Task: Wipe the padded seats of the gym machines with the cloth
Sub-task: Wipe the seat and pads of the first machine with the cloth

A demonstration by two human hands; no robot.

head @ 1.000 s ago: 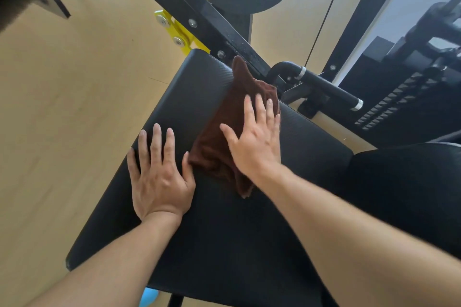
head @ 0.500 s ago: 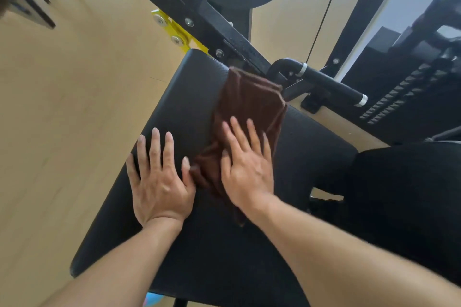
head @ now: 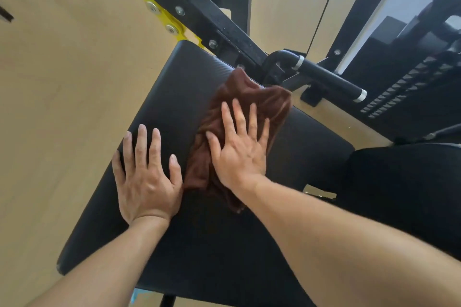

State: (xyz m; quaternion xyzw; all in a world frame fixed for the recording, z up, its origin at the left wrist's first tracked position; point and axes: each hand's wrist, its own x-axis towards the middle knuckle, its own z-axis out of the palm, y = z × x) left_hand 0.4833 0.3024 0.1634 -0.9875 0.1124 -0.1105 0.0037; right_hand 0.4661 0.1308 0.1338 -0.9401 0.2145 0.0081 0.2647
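A black padded seat [head: 174, 97] of a gym machine fills the middle of the view. A crumpled brown cloth [head: 264, 99] lies on its far half. My right hand [head: 239, 149] presses flat on the cloth, fingers spread, with the cloth sticking out beyond the fingertips and below the wrist. My left hand [head: 147, 179] lies flat and bare on the seat just left of the cloth, its thumb touching the cloth's edge.
A black steel frame bar [head: 199, 15] with yellow brackets [head: 164, 20] runs diagonally past the seat's far edge. A black handle [head: 326, 75] with silver rings sticks out at right. Another black pad [head: 404, 194] sits at right, a weight stack [head: 409, 87] behind it. The floor is tan.
My right hand pulled the cloth toward me, then pushed it away again toward the seat's far edge. My left hand stayed flat on the seat.
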